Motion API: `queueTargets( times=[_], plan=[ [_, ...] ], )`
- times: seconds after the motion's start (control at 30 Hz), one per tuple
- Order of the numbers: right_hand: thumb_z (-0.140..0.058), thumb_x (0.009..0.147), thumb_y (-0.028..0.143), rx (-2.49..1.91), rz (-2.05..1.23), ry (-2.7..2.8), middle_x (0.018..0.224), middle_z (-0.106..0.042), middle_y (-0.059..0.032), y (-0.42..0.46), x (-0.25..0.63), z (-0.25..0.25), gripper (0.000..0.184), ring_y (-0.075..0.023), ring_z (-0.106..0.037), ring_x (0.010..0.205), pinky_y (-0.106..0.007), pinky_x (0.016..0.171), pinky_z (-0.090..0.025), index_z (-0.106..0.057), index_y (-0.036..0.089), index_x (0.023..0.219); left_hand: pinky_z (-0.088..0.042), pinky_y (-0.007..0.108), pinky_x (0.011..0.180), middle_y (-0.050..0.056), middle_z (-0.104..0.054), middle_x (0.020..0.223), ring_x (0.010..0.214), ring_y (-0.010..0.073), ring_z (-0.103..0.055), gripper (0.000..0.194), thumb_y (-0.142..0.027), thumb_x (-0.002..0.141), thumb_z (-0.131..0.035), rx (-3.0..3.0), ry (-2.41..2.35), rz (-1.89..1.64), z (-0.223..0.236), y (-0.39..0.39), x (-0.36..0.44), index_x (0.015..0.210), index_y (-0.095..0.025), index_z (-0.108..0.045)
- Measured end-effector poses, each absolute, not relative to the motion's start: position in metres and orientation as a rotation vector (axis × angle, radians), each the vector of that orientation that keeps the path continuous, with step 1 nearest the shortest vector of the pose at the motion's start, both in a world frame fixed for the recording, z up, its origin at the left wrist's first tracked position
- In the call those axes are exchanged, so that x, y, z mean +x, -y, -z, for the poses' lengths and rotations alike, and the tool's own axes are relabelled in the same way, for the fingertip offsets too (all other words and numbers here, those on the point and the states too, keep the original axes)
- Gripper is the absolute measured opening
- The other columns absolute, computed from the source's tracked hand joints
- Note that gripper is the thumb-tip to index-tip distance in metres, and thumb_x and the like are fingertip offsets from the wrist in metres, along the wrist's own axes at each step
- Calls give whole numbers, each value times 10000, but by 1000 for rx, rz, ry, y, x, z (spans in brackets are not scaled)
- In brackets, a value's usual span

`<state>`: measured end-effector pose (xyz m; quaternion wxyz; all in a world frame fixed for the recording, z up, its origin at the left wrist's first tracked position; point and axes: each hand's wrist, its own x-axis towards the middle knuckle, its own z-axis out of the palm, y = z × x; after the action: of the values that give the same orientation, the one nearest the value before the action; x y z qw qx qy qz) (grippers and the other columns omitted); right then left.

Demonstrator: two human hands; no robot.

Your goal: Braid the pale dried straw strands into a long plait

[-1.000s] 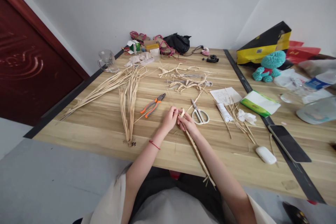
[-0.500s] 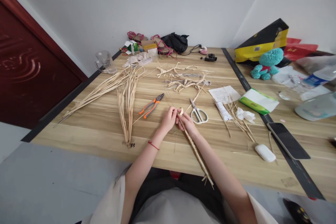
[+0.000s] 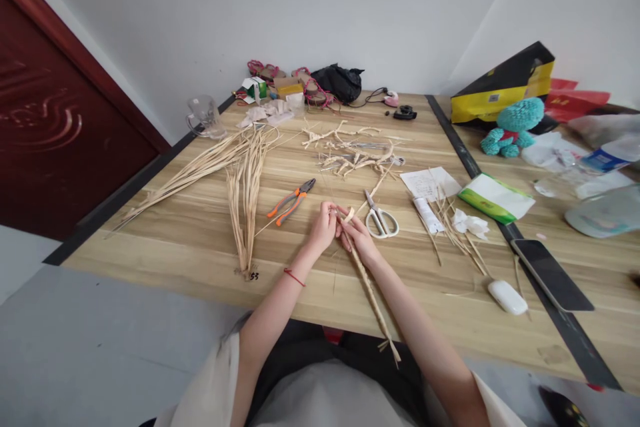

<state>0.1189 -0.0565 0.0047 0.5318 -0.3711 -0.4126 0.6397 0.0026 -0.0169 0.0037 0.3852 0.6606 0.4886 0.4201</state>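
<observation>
My right hand (image 3: 359,239) is closed around the upper part of a straw-wrapped stem (image 3: 371,293), whose frayed lower end reaches past the table's front edge. A pale curled straw strip (image 3: 349,215) stands up at its top. Close beside it, my left hand (image 3: 323,225) pinches with thumb and fingers at the strip's end; the exact grip is partly hidden. White-handled scissors (image 3: 383,221) lie slightly open just right of my right hand. Orange-handled pliers (image 3: 291,203) rest left of my left hand.
Bundles of long straw (image 3: 245,193) spread over the left side. Twisted straw pieces (image 3: 357,159) lie behind my hands. To the right are a tube (image 3: 428,215), loose straws, a white case (image 3: 508,297) and a phone (image 3: 553,275). A glass mug (image 3: 206,117) stands back left.
The stem's lower end has swung slightly left, and the curled strip at the top has shifted a little right. Both hands keep nearly the same place; the view has shifted slightly.
</observation>
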Motion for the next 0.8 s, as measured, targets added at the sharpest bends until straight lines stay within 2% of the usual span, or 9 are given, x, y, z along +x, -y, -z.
queueTargets(
  times=[0.2,0.43,0.57,0.73,0.8],
  plan=[
    [-580,781,393,-887,-1516,1003,652,-599,14,58,119,-7,587,-43,-384,339,-179,317,-252,-422,203,1314,-377,231,523,-48,-460,530,480,118,-477,186,-209,887,-289,1663,-1220,-1023,-4,18,2,1020,-179,-415],
    [-572,786,384,-877,-1499,1018,648,-583,21,59,118,-7,558,-43,-390,340,-177,318,-259,-436,197,1294,-393,226,531,-38,-507,559,494,109,-498,189,-173,856,-330,1691,-1208,-1008,-3,17,0,1011,-179,-438],
    [-573,782,392,-888,-1492,1019,641,-573,27,58,119,-5,556,-43,-382,340,-178,318,-267,-441,198,1286,-381,207,483,-51,-488,547,453,97,-471,196,-155,845,-337,1669,-1119,-981,-3,18,1,1010,-186,-438],
    [-565,788,374,-871,-1488,1024,652,-581,17,58,119,-3,517,-42,-376,339,-178,309,-249,-469,193,1262,-391,193,487,-3,-596,767,475,66,-481,206,-100,806,-373,1665,-1116,-1020,1,17,1,974,-193,-445],
    [-566,789,369,-864,-1498,1028,649,-582,15,57,119,-3,505,-43,-376,337,-180,306,-243,-480,186,1252,-399,192,496,-7,-591,759,482,66,-486,237,-57,780,-369,1660,-1111,-1026,2,16,1,959,-193,-444]
  ],
)
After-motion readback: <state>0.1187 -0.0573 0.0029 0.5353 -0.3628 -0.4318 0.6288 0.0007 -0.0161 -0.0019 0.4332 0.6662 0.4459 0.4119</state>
